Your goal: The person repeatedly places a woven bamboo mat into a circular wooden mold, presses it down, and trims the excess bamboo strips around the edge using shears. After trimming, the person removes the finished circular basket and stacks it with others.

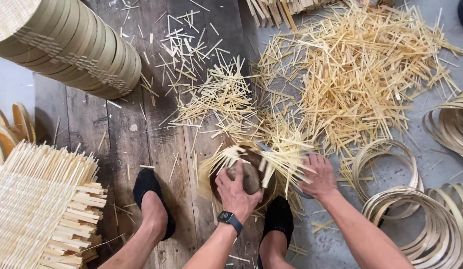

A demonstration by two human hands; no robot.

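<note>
A round bamboo hoop (211, 172) lies on the floor between my two feet, with a woven bamboo mat pressed into it and loose strip ends (286, 149) sticking up around its rim. My left hand (235, 192), with a dark watch on the wrist, grips a brown rounded stone (250, 178) and holds it down inside the hoop. My right hand (318, 175) is closed on the hoop's right edge among the strip ends. Whether it also holds a tool is hidden by the strips.
A stack of finished bamboo hoops (77, 47) lies at the top left. Square woven mats (39, 209) are piled at the lower left. Cut bamboo offcuts (361, 69) cover the floor ahead, and empty bamboo rings (431, 219) sit at the right. My feet wear black slippers (147, 187).
</note>
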